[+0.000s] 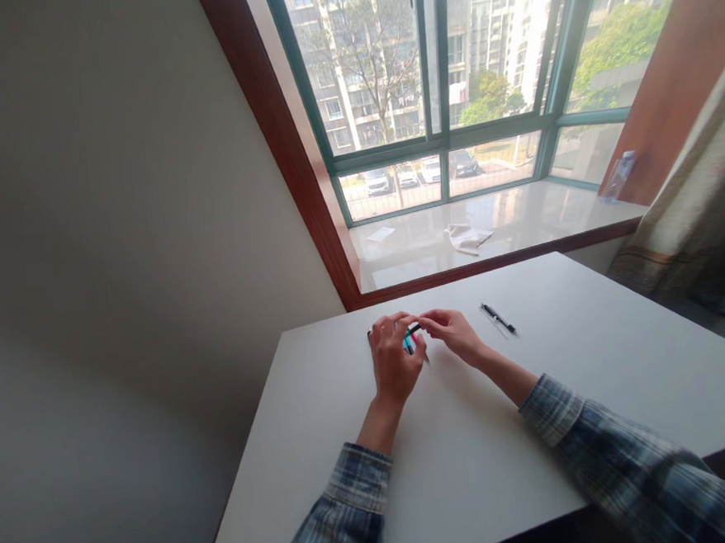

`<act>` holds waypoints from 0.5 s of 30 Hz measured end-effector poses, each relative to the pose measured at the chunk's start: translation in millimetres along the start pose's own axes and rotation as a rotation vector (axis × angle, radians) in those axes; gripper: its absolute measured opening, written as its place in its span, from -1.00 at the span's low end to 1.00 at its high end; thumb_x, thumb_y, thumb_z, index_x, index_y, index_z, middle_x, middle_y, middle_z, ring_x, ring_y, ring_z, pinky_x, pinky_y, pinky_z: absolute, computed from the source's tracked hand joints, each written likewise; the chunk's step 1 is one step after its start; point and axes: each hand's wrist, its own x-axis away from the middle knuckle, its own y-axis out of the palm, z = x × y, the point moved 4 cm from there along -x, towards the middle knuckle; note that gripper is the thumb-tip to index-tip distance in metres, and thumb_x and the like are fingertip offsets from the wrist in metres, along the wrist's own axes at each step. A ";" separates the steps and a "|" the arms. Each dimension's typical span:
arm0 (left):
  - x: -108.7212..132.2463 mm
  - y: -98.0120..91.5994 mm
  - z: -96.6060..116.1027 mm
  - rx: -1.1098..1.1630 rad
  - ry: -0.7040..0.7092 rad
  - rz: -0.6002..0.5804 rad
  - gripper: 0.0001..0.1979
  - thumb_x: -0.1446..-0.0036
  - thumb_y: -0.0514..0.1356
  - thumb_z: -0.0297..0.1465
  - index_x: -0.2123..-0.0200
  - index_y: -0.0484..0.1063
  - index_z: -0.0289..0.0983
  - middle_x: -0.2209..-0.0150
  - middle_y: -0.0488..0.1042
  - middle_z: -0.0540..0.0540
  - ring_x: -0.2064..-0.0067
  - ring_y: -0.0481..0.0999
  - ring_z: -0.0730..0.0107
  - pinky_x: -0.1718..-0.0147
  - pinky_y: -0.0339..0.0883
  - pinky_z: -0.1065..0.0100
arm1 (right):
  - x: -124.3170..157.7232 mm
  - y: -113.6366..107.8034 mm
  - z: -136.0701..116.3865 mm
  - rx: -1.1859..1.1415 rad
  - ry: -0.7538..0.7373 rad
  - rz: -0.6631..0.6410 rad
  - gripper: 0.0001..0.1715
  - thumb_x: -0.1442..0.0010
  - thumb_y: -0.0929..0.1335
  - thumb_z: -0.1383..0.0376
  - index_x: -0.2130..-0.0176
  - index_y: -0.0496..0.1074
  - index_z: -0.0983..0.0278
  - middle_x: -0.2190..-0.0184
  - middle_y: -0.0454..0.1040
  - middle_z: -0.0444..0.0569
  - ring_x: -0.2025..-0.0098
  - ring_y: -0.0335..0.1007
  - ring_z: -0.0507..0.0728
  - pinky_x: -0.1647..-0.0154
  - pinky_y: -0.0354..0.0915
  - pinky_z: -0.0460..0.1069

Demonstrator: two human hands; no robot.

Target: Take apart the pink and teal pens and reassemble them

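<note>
Pinching a slim dark stick point(414, 329) at its right end with the fingers point(435, 316) of the right hand point(458, 337), closed tip to thumb. Holding it aslant across the narrow gap to the left hand point(394, 360), over the far part of a white counter point(475, 462). Arching that left hand just beside the right, with knuckles bent and thumb spread a little from forefinger. Cannot tell whether gripping the stick's left end with those left fingers or only curving around it.

Seeing, through the opening beside the left thumb, a teal piece point(407, 344) and a pink piece point(414, 336), both partly hidden and too small to make out. Noticing also a thin pointed tip point(427, 359) jutting past the left thumb.

Finding a black pen point(499, 318) on the counter to the right, apart from the right hand, with a thin pale strip point(493, 322) just beside it.

Wearing plaid sleeves point(358, 487) on both arms. Facing a green-framed window point(443, 138) beyond the counter, above a glossy windowsill point(411, 260) bearing a rumpled white cloth point(469, 237), a flat white scrap point(381, 234) and, toward the curtain point(697, 174), a clear bottle point(620, 177).
</note>
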 end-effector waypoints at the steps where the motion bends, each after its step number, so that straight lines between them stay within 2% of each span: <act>1: 0.8 2.8 4.3 -0.028 0.036 -0.043 -0.71 -0.17 0.27 -0.47 0.04 0.52 -0.10 -0.03 0.56 -0.13 -0.12 0.40 -0.01 -0.15 0.22 0.01 | 0.7 1.4 -1.7 -0.051 -0.008 -0.021 -0.48 -0.11 0.47 -0.09 0.18 0.60 0.28 0.33 0.60 -0.04 0.33 0.43 0.07 0.23 0.37 -0.01; 4: 1.4 7.6 5.1 -0.085 0.037 -0.089 -0.69 -0.18 0.30 -0.45 0.00 0.51 -0.09 0.03 0.58 -0.14 -0.06 0.46 -0.02 -0.11 0.20 0.00 | 2.8 3.1 -4.2 -0.168 0.021 -0.050 -0.49 -0.06 0.51 -0.08 0.20 0.60 0.27 0.34 0.59 -0.05 0.33 0.43 0.06 0.21 0.37 0.00; 8: 0.4 9.1 -5.9 -0.064 -0.022 -0.126 -0.82 -0.29 0.24 -0.36 0.04 0.52 -0.12 0.20 0.63 -0.09 0.14 0.57 0.11 0.04 0.28 0.13 | 4.7 4.1 -4.5 -0.228 0.078 -0.052 -0.51 0.00 0.55 -0.05 0.25 0.56 0.28 0.36 0.59 -0.06 0.35 0.44 0.05 0.19 0.36 0.00; 12: 1.2 8.2 -11.2 -0.079 -0.062 -0.115 -0.90 -0.30 0.25 -0.34 0.14 0.55 -0.15 0.19 0.65 -0.07 0.16 0.58 0.13 0.10 0.30 0.17 | 4.9 1.8 -4.9 -0.202 0.063 -0.030 -0.54 -0.01 0.56 -0.03 0.30 0.55 0.29 0.38 0.57 -0.07 0.35 0.41 0.05 0.20 0.32 0.00; 15: 2.3 8.8 -11.2 -0.072 -0.081 -0.104 -0.89 -0.31 0.24 -0.37 0.13 0.56 -0.15 0.17 0.66 -0.05 0.14 0.59 0.15 0.08 0.33 0.19 | 3.6 -1.1 -4.6 -0.177 0.023 -0.018 -0.56 -0.03 0.55 -0.02 0.29 0.57 0.28 0.36 0.58 -0.06 0.32 0.42 0.07 0.20 0.29 0.00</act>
